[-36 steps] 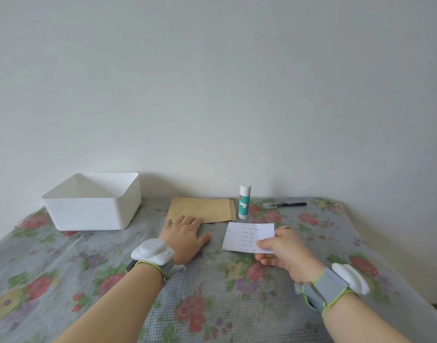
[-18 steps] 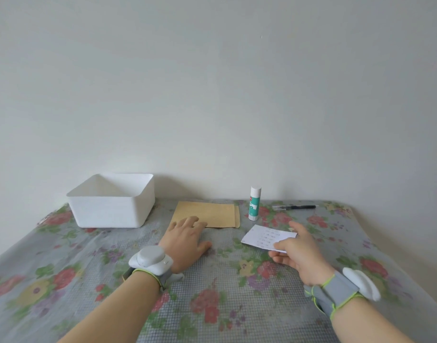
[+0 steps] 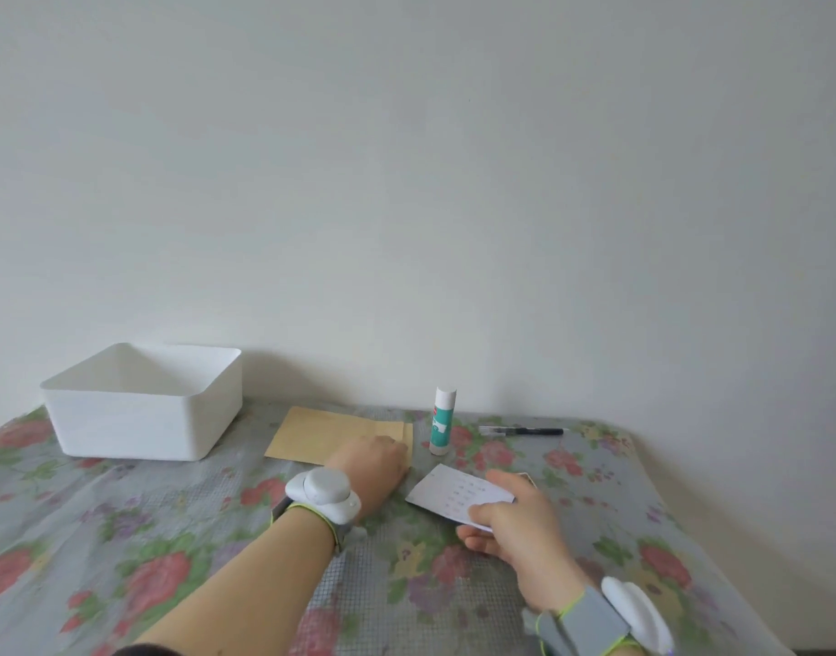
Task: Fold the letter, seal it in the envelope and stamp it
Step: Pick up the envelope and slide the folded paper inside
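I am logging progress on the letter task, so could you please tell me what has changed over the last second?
The left hand has slid forward and right, from flat in front of the envelope onto its right end; whether it grips it is unclear. The right hand still pinches the folded letter. The glue stick, pen and white box have not moved.

Two hands at a flowered surface point(image 3: 208, 537), one on the envelope, one holding the letter.
The left hand point(image 3: 373, 466) rests on the near right corner of the brown envelope point(image 3: 321, 435), its fingers hidden behind the knuckles. The right hand point(image 3: 515, 527) pinches the small white letter point(image 3: 454, 494) between thumb and fingers. A glue stick point(image 3: 442, 426) stands upright just beside the envelope; a pen point(image 3: 525, 431) lies to its right, a white bin point(image 3: 141, 419) at far left.
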`<state>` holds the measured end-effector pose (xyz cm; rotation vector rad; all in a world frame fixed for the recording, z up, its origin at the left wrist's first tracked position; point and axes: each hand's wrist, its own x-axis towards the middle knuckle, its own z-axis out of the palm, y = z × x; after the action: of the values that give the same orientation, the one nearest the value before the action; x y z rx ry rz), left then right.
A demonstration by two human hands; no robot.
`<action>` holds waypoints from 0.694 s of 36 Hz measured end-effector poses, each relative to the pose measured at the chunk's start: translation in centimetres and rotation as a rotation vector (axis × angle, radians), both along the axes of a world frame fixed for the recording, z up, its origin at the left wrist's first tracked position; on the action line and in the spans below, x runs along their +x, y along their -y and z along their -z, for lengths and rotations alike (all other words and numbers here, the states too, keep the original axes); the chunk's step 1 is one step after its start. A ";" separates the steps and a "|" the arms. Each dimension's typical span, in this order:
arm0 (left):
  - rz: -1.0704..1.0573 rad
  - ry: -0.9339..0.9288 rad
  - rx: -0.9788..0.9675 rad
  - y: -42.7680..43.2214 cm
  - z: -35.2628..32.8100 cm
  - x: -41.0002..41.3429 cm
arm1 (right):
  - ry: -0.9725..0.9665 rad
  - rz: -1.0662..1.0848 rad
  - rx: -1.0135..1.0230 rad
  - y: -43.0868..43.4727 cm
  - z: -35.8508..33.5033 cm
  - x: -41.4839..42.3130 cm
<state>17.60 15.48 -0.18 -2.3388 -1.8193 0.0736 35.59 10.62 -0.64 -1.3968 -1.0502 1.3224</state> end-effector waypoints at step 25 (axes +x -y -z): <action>-0.234 0.611 0.311 2.0 -0.9 -2.2 | 0.035 -0.027 0.001 -0.5 0.1 -0.1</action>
<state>15.43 13.45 0.68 -2.0484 -2.1509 -0.9155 35.52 11.09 -0.76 -1.4138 -1.0962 1.3203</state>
